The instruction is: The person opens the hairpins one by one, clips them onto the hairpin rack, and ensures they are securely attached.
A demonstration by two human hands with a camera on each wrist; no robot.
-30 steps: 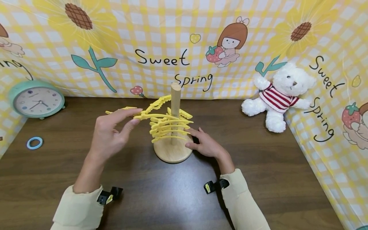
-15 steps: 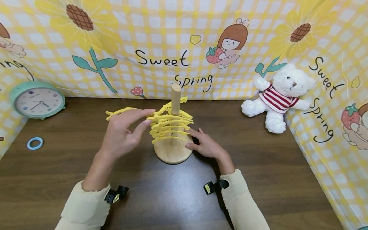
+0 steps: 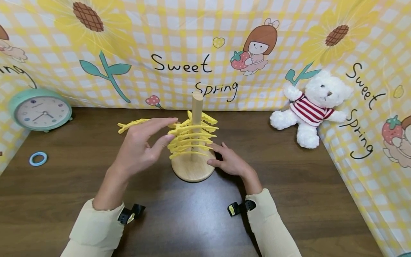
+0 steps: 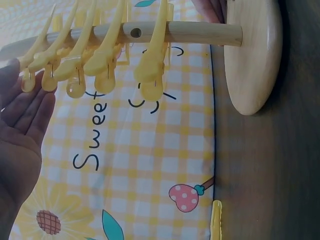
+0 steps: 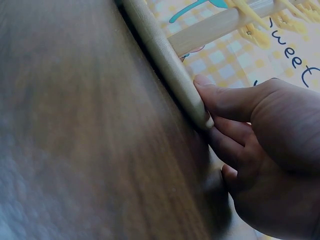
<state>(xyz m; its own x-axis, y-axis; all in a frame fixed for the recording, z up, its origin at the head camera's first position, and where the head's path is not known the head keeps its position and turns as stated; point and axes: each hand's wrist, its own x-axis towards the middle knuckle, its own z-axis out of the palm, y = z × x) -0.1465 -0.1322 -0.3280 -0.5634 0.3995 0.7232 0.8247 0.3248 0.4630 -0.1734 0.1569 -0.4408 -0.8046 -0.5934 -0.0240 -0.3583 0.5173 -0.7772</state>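
Observation:
A wooden stand (image 3: 192, 174) with a round base and upright post stands mid-table. Several yellow hair clips (image 4: 106, 62) sit one above another, clamped across the post (image 3: 197, 107), with tails pointing left. My left hand (image 3: 136, 148) pinches the tail of the topmost clip (image 3: 192, 127) between thumb and fingers, its arms lying either side of the post. In the left wrist view the thumb (image 4: 9, 74) is right at that tail. My right hand (image 3: 232, 162) grips the right edge of the base, thumb on top; the right wrist view shows the fingers at the rim (image 5: 187, 97).
Another yellow clip (image 3: 131, 125) lies on the table behind the left hand. A light-blue ring (image 3: 38, 159) and a green alarm clock (image 3: 41, 110) are at the left. A white teddy bear (image 3: 309, 107) sits at the back right. A printed cloth (image 3: 179, 35) hangs behind the table.
My left hand has moved right, bringing the top clip from beside the post onto it, above the other clips. The right hand has stayed on the base.

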